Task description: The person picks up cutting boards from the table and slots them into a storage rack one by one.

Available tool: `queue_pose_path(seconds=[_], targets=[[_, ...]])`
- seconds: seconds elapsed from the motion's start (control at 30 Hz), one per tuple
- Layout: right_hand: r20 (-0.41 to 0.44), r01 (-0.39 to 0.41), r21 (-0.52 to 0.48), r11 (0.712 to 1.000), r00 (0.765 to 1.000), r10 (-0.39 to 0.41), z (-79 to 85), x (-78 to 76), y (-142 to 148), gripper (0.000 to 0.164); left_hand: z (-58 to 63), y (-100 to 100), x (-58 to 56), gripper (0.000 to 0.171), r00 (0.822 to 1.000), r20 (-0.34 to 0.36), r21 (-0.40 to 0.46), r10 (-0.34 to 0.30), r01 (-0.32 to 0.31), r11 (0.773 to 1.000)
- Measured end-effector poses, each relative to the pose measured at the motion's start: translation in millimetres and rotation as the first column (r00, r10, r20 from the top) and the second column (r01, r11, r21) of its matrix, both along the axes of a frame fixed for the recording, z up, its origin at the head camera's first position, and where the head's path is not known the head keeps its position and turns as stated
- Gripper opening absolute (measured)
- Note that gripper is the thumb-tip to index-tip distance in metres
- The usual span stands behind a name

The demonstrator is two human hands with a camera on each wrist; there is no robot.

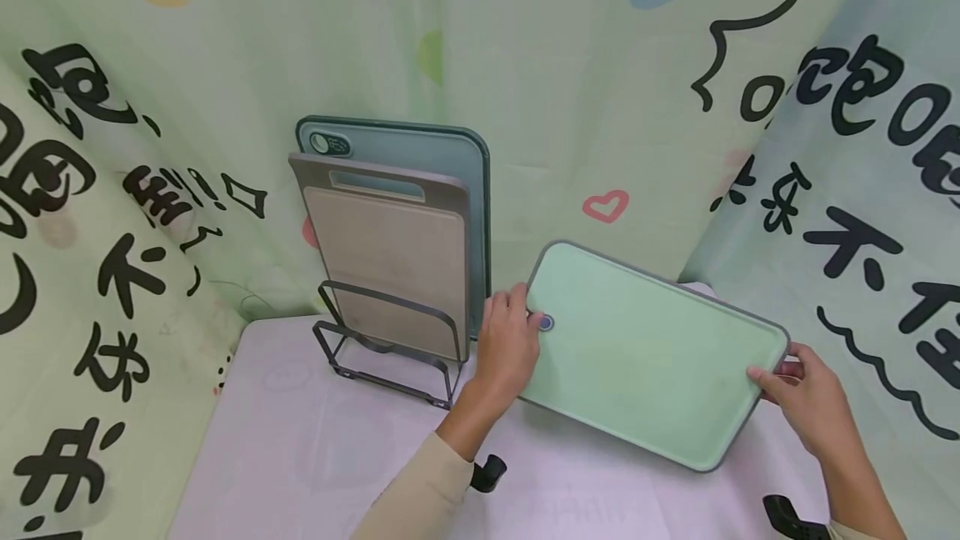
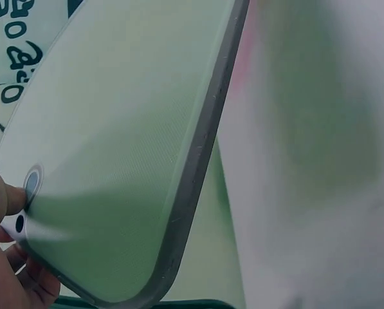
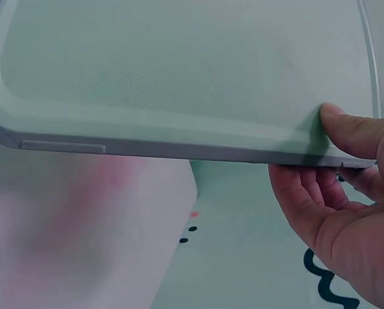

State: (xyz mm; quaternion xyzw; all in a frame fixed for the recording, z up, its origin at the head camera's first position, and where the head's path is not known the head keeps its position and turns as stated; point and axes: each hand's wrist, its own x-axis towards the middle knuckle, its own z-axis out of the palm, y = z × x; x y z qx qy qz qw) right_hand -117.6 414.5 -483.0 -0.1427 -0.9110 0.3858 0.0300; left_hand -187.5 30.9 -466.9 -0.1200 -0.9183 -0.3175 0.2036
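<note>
A pale green cutting board [image 1: 652, 365] with a grey rim is held tilted above the table by both hands. My left hand [image 1: 510, 340] grips its left edge, the thumb beside a small round inset [image 2: 32, 183] near the corner. On the right, my right hand [image 1: 810, 398] pinches the opposite edge, thumb [image 3: 352, 132] on the green face and fingers underneath. Left of the left hand, a dark wire rack [image 1: 393, 390] stands on the table. Upright in it is a brown board [image 1: 390, 265] with a slot handle, and behind that a blue-grey board [image 1: 420, 144].
The table [image 1: 285, 440] has a pale pinkish cover. A light green curtain [image 1: 525, 65] with black lettering and coloured spots hangs behind it and on both sides. Black wrist mounts [image 1: 489, 473] show by both forearms.
</note>
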Motion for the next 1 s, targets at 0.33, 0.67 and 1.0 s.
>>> queue_pose_path(seconds=[0.33, 0.67, 1.0], targets=[[-0.130, -0.001, -0.014, 1.000, 0.991, -0.001, 16.2, -1.2, -21.2, 0.068, 15.8, -21.5, -1.4, 0.041, 0.991, -0.128, 0.066, -0.030, 0.039, 0.997], [-0.240, 0.015, 0.039, 0.999, 0.971, -0.005, 37.9, -1.1, -49.0, 0.067, 33.2, -51.9, 4.5, 0.042, 0.979, -0.203, 0.106, -0.022, 0.044, 0.993], [-0.369, -0.008, 0.041, 0.999, 0.929, 0.022, 55.6, -1.7, -79.4, 0.059, 44.4, -86.5, 4.3, 0.046, 0.983, -0.183, 0.142, -0.022, 0.049, 0.989]])
